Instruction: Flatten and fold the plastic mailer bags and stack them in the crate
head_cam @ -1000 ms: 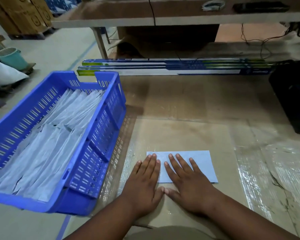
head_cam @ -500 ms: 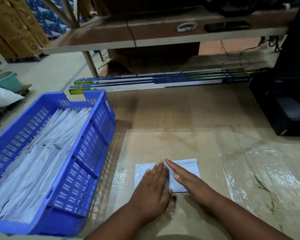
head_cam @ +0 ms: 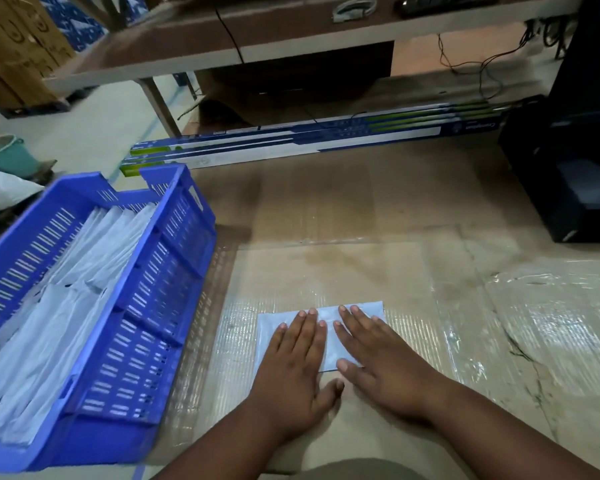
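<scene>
Folded mailer bag (head_cam: 359,315), on cardboard (head_cam: 326,271): left hand (head_cam: 293,368) and right hand (head_cam: 378,355) flat, fingers spread, pressing it; blue crate (head_cam: 160,271) of stacked bags (head_cam: 66,299) at left

One head-worn, wide-angle view looks forward and steeply down from close above a cardboard-covered floor (head_cam: 326,271) — straight lines bow toward the frame edges. A blue crate (head_cam: 160,306) sits left of the cardboard, a low wooden table (head_cam: 222,46) beyond it — at the frame's top.
</scene>
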Available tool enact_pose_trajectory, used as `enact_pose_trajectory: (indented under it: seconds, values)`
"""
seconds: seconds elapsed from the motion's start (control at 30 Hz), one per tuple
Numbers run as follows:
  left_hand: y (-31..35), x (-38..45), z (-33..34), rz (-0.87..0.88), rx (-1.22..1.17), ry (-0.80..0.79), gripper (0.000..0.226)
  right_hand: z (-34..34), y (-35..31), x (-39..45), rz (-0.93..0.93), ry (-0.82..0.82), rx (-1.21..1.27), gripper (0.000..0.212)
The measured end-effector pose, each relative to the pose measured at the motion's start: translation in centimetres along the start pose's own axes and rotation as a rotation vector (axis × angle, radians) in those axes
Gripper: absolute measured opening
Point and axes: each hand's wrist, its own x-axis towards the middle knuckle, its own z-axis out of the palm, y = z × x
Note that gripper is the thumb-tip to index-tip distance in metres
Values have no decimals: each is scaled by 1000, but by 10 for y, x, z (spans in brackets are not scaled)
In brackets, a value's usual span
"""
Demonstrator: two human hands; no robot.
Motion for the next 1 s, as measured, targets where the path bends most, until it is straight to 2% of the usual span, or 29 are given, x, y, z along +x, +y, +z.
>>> enact_pose_trajectory:
  seconds: [0.03, 0.1, 0.13, 0.17, 0.2, 0.3, 0.37, 0.53, 0.77, 0.9, 1.0]
  values:
    - [-2, 0, -2, 6, 2, -17, 88, -13, -1, -2, 28, -30, 182, 66]
    - [-6, -1, -4, 9, -17, -37, 86, -35, 0, -9, 156, -34, 721, 48]
    - [-6, -2, -7, 7, -48, -36, 85, -44, -1, -14, 204, -11, 895, 45]
    - [-6, -2, -10, 6, -86, -32, 83, -47, 2, -18, 181, 13, 893, 46]
    - [-6, -3, -13, 3, -119, -28, 81, -47, 5, -18, 134, 15, 745, 50]
    - [0, -1, -24, 36, -124, 43, 76, -26, 7, -4, -54, 116, 5, 63]
    - [14, 10, -28, 80, -124, 72, 79, -17, -2, 1, -55, 187, -216, 72]
    - [43, 28, -17, 82, -114, -1, 84, 3, 5, -1, -25, 194, -340, 77]
    - [14, -1, 6, -96, -23, 6, 79, 26, -19, 20, -119, 154, -324, 75]
    - [5, -5, 3, -88, -38, 47, 73, 31, -6, 25, -113, 139, -290, 83]
    - [-16, -16, -4, -104, -9, 25, 78, 25, 7, 15, -77, 125, -308, 93]
